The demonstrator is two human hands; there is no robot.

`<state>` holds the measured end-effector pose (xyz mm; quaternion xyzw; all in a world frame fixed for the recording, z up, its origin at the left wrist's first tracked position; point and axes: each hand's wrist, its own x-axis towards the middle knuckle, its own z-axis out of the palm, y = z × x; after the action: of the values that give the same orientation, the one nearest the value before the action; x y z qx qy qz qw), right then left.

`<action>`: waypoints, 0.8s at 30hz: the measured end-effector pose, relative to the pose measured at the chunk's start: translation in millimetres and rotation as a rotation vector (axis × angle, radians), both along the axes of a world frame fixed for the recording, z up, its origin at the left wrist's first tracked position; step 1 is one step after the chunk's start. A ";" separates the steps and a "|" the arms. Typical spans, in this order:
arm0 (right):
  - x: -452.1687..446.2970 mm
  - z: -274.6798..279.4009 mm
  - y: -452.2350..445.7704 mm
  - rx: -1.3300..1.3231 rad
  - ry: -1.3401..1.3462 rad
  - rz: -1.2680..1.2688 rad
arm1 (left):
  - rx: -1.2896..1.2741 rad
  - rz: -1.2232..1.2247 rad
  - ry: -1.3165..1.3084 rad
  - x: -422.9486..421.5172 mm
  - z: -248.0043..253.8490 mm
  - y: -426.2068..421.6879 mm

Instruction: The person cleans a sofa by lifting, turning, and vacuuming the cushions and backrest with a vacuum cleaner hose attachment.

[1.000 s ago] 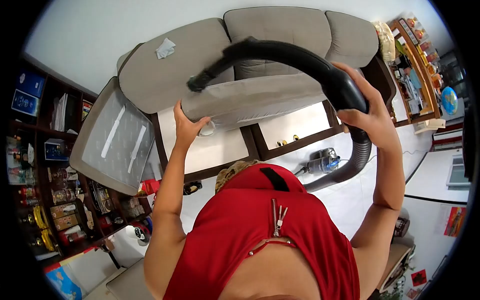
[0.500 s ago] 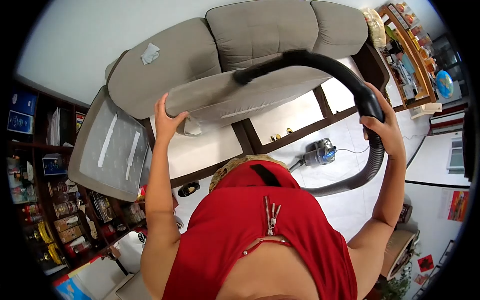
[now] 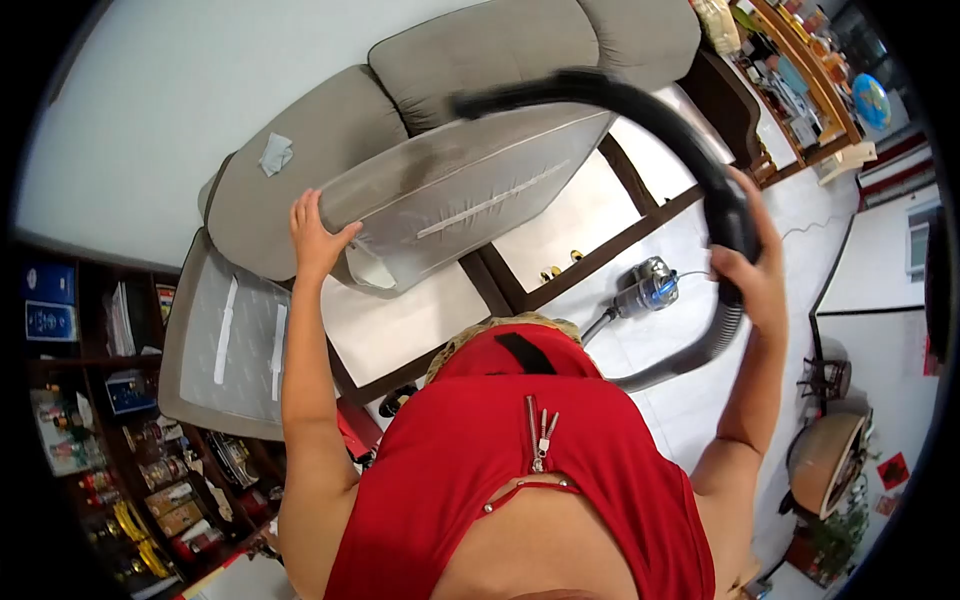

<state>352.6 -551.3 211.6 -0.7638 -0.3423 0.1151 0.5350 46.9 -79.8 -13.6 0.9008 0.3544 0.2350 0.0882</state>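
Observation:
My left hand (image 3: 318, 240) grips the near left corner of a grey sofa cushion (image 3: 470, 185), fingers over its upper edge and thumb on its side. The cushion is tipped up on edge, showing a pale strip along its underside. My right hand (image 3: 752, 262) is wrapped round the black handle of a vacuum cleaner hose (image 3: 640, 105). The hose's tube arches over to the left, and its end is at the cushion's upper edge; whether it touches is unclear. On the floor stands the vacuum cleaner body (image 3: 645, 287).
Behind is the grey sofa backrest (image 3: 480, 60) with a crumpled light cloth (image 3: 275, 155) on it. The dark wooden sofa frame (image 3: 590, 268) lies below the cushion. Another cushion (image 3: 225, 350) leans at left by a crowded shelf (image 3: 85, 360). A plant pot (image 3: 825, 465) stands right.
The tube's end has moved from the cushion's face to its upper edge. The cushion is tilted further, showing more of its underside. My view has shifted slightly.

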 end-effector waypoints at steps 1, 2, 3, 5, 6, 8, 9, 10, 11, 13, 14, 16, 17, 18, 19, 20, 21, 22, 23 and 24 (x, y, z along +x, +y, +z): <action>-6.6 -5.8 14.5 0.050 -0.008 0.078 | 0.011 -0.003 0.037 7.0 6.4 -3.7; -18.6 -2.1 31.3 0.031 0.103 0.127 | 0.034 0.004 0.084 12.7 10.5 -7.9; -27.3 1.7 47.1 0.015 0.214 0.178 | 0.059 0.011 0.130 16.1 14.0 -13.0; -21.2 -22.0 72.3 -0.011 -0.056 0.248 | 0.089 0.025 0.170 15.2 16.0 -18.0; -20.7 -13.1 76.7 -0.147 -0.012 0.261 | 0.091 0.032 0.165 11.7 13.8 -19.9; -2.6 -18.8 74.9 -0.139 -0.047 0.210 | 0.095 0.041 0.161 1.4 8.6 -22.6; 6.8 -20.6 70.2 -0.140 -0.068 0.193 | 0.095 0.047 0.159 -6.3 5.0 -23.8; 14.2 -20.9 62.9 -0.145 -0.090 0.119 | 0.092 0.056 0.158 -13.6 1.2 -24.8; 21.8 -15.7 54.6 -0.205 -0.089 0.030 | 0.099 0.051 0.151 -21.0 -2.7 -25.4; 54.9 -19.4 31.5 -0.190 -0.093 -0.085 | 0.111 0.045 0.140 -35.9 -10.2 -28.4; 63.2 -16.1 21.3 -0.224 -0.102 -0.153 | 0.104 0.042 0.132 -40.5 -11.8 -31.4; 63.6 -4.8 12.5 -0.268 -0.043 -0.203 | 0.091 0.039 0.114 -47.2 -12.2 -37.7; 59.9 -0.4 10.5 -0.282 -0.056 -0.213 | 0.091 0.037 0.112 -48.7 -12.8 -40.1; 53.3 2.5 10.8 -0.271 -0.096 -0.182 | 0.093 0.034 0.111 -48.5 -12.7 -41.5; 43.7 5.4 12.7 -0.256 -0.137 -0.153 | 0.099 0.030 0.111 -47.4 -11.2 -42.4; 29.1 10.3 17.4 -0.225 -0.099 -0.136 | 0.103 0.035 0.113 -45.3 -9.2 -44.0; 16.4 16.0 21.5 -0.215 -0.057 -0.113 | 0.106 0.036 0.117 -42.5 -6.7 -47.3; 7.7 19.7 24.8 -0.182 -0.010 -0.041 | 0.108 0.034 0.122 -40.0 -4.8 -50.0; 0.6 21.4 27.9 -0.148 0.037 0.030 | 0.108 0.046 0.135 -37.7 -3.3 -51.5; -6.9 19.4 33.8 -0.140 -0.001 0.094 | 0.107 0.057 0.148 -34.8 -2.0 -52.6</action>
<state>345.7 -517.5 231.0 -0.7825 -0.3693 0.1635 0.4739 12.1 -132.4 -15.6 0.9087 0.3723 0.1889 0.0069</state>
